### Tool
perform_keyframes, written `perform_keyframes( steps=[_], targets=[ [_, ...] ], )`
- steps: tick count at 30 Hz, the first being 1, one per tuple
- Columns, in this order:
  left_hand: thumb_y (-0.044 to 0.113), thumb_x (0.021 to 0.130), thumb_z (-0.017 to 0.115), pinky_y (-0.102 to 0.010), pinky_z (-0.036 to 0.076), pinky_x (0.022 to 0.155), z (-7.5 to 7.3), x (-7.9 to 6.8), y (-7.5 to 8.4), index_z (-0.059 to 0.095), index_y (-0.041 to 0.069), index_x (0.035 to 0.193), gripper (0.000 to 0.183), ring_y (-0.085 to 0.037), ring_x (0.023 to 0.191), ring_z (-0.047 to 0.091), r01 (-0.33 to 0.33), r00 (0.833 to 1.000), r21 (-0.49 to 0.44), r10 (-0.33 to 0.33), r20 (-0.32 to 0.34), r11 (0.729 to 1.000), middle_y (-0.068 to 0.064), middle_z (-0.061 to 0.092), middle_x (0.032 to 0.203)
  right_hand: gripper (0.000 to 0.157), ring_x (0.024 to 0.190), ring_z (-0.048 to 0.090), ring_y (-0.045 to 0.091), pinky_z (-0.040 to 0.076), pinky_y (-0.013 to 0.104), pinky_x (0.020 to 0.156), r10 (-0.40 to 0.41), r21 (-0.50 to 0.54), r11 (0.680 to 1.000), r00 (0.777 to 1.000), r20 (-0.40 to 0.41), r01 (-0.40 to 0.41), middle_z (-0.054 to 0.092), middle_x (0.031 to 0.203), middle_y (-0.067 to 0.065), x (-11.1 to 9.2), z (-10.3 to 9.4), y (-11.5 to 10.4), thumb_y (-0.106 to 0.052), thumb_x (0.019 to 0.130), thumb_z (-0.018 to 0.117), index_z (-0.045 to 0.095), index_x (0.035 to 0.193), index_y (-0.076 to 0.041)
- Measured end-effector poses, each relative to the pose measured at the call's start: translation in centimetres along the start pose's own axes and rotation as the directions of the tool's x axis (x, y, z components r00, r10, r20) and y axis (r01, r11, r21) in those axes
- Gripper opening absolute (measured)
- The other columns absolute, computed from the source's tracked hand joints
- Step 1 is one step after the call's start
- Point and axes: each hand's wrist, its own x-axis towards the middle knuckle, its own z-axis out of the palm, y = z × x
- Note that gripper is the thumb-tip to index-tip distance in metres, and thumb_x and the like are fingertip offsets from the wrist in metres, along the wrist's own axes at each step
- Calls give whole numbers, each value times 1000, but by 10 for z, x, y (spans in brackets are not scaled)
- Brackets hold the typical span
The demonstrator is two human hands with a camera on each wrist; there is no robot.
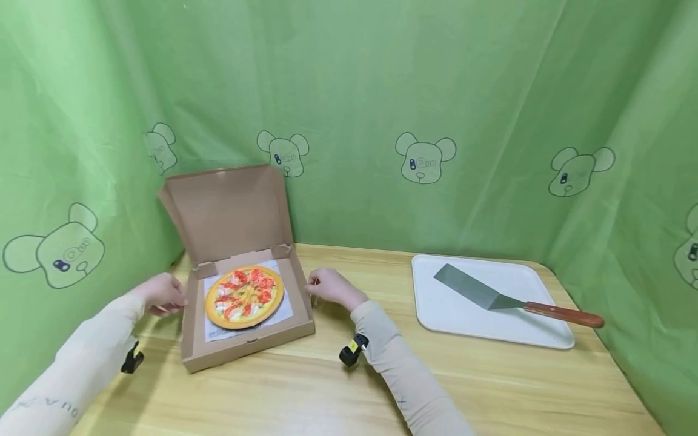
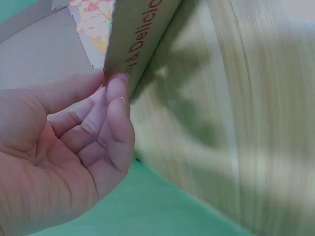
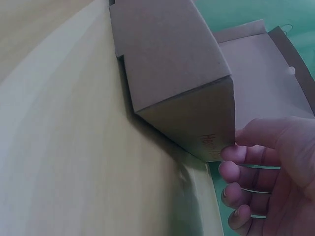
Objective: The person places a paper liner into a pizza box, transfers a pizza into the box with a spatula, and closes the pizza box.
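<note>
An open cardboard pizza box (image 1: 272, 341) stands on the table, its lid (image 1: 234, 212) raised against the green cloth. Inside, on printed paper (image 1: 286, 311), lies a pizza (image 1: 245, 297) with red and white toppings. My left hand (image 1: 162, 293) pinches the box's left side wall, thumb (image 2: 74, 91) on the inner side and index finger outside, below red lettering. At the opposite wall my right hand (image 1: 334, 286) pinches the upper edge between thumb (image 3: 261, 132) and index finger; its other fingers are loosely curled outside the box.
To the right, a white tray (image 1: 447, 318) carries a spatula (image 1: 471, 289) with a metal blade; its wooden handle (image 1: 564, 313) sticks out past the tray's right edge. Green cloth (image 1: 349, 206) with bear drawings hangs behind and along both sides of the wooden table (image 1: 371, 375).
</note>
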Motion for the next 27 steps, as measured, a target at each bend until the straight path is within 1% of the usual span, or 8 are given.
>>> perform_keyframes(
  steps=[2,5,11,14,17,20,27],
  targets=[
    [4,89,60,-23,52,55,3,0,2,57,1,86,5,-8,59,57,15,1000,-32,-15,-11,999,0,62,68,16,64,53,9,47,21,61,3,20,1000,1000,9,-4,59,71,-2,-2,-2,4,-19,91,63,63,78,-10],
    [5,91,60,-23,53,58,7,1,3,58,0,92,6,-8,63,59,31,999,-86,-32,-5,996,2,63,72,17,63,52,9,46,21,59,17,45,999,1000,25,-18,57,69,-2,-6,-6,11,-19,92,63,62,77,-10],
    [8,92,61,-23,55,63,15,8,1,61,3,95,6,-8,68,61,42,999,-176,-40,18,983,3,66,76,18,60,51,10,45,21,56,38,99,994,998,58,-43,57,66,-1,-16,-14,22,-18,92,64,62,77,-8],
    [9,92,62,-24,56,65,19,9,3,62,0,100,12,-9,70,62,33,999,-198,-28,29,980,2,67,78,18,60,51,10,44,20,55,37,104,994,997,74,-44,59,68,2,-21,-18,28,-18,93,63,64,80,-5],
    [12,92,63,-26,57,68,23,9,6,61,-2,105,19,-9,72,62,19,999,-211,-12,36,977,1,68,81,20,59,52,11,44,20,54,40,112,992,995,91,-50,63,70,8,-27,-22,33,-18,93,63,64,82,-2],
    [13,92,63,-28,58,71,26,12,8,61,-2,107,21,-9,73,63,4,999,-222,5,41,975,1,68,83,20,58,52,12,43,21,53,45,131,990,994,100,-58,65,71,12,-32,-27,38,-19,93,63,64,82,-2],
    [16,92,64,-29,59,74,34,22,12,59,-2,113,29,-9,75,63,-23,998,-258,39,57,966,2,67,84,20,54,48,10,42,20,51,78,177,979,990,118,-98,58,64,4,-46,-37,48,-18,92,64,63,82,-1]
  ],
)
